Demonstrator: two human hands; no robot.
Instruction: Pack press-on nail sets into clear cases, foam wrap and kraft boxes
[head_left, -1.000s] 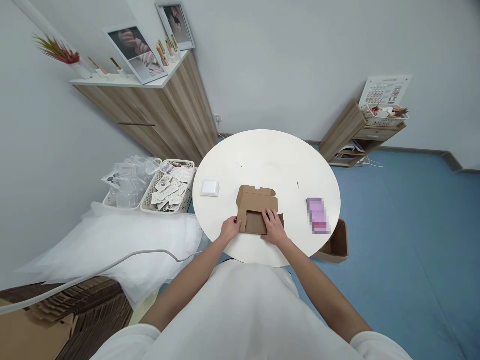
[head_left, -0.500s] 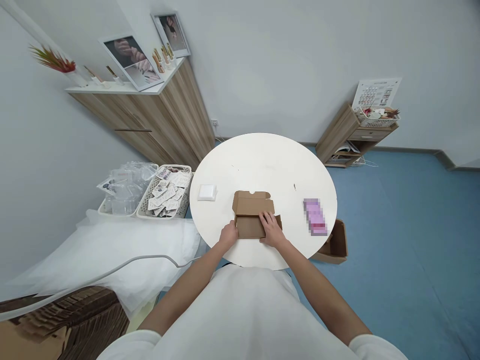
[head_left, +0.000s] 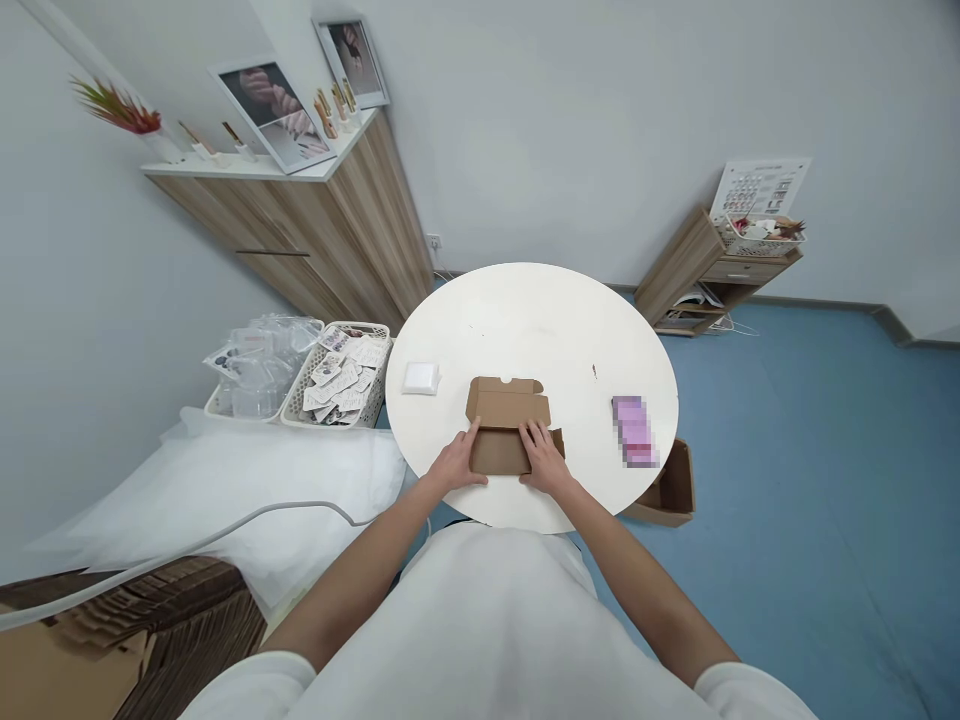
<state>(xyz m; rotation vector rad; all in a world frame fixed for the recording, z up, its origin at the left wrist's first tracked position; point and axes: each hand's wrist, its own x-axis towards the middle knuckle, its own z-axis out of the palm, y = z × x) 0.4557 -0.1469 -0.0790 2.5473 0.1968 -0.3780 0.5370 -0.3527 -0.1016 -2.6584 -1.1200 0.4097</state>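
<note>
Cardboard box (head_left: 500,452) is on the table (head_left: 525,315) nr you, prob light, stiffish, bendy at creases. Your L hand (head_left: 452,466) & R hand (head_left: 547,467): fingers spread across its 2 ends, imo best hold.

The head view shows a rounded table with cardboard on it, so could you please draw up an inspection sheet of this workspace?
Surface: white table, a few small dark marks.
Job's things: brown cardboard box, lid open.
Clutter: white packet left of the box; pixelated purple item to its right.
Hands: left hand at the box's left end, right hand on its right end, fingers extended.
Cables: grey cable or tube across white sheeting; thin wires near the small wooden cabinet.
Surroundings: basket of printed cards, flattened cardboard stack, open carton on the floor.
</note>
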